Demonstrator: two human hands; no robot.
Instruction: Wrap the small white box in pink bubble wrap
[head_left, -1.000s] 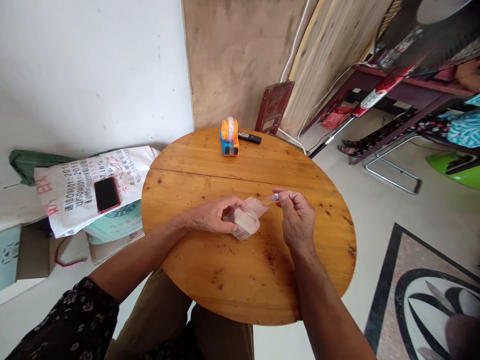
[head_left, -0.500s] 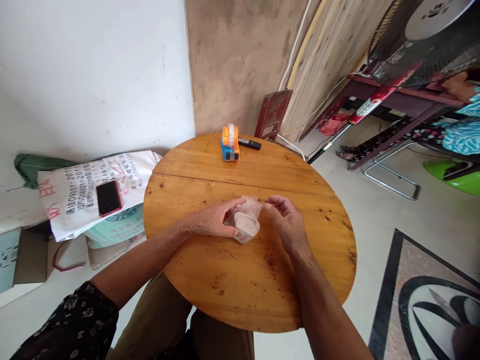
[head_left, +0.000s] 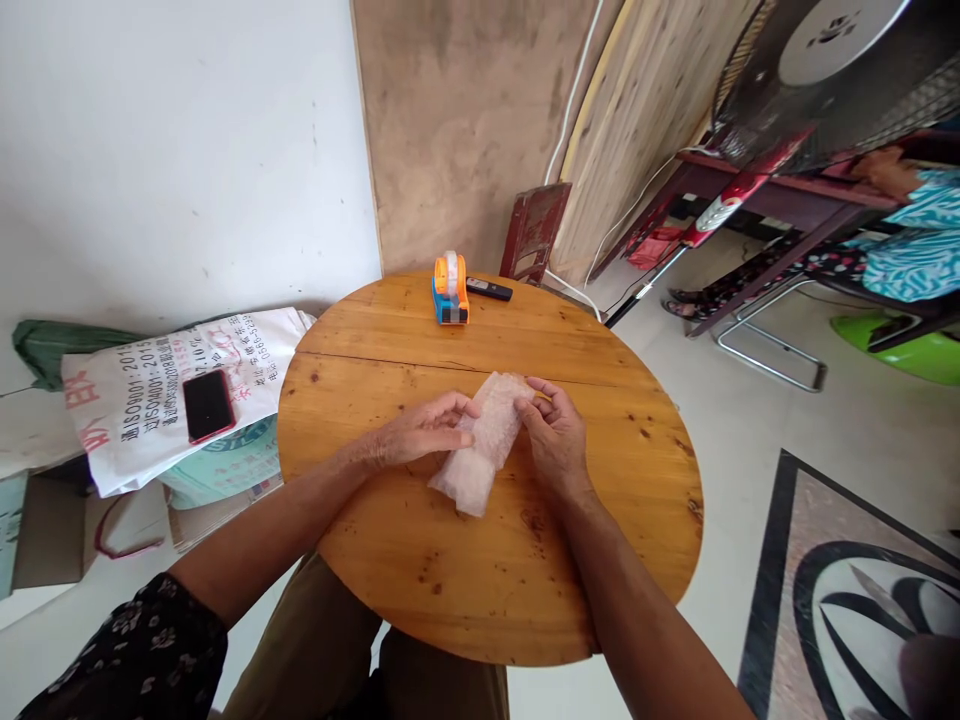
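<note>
On the round table lies a strip of bubble wrap (head_left: 491,430), stretched out lengthwise between my hands. It is cloudy and see-through, and whatever is inside it cannot be made out. My right hand (head_left: 556,440) pinches its upper right edge between thumb and fingers. My left hand (head_left: 420,430) rests at its left side with thumb and fingers apart, the tips touching or just over the wrap.
At the far edge of the wooden table (head_left: 375,330) stand an orange and blue tape dispenser (head_left: 450,290) and a black remote-like object (head_left: 489,289). A phone (head_left: 209,405) lies on sacks at left. A fan (head_left: 832,60) and a seated person (head_left: 919,240) are at right.
The wrap, bunched around a pale block-like item before, is now spread out long, and the block no longer shows. My right hand has moved in and taken its edge; the left hand's grip has loosened.
</note>
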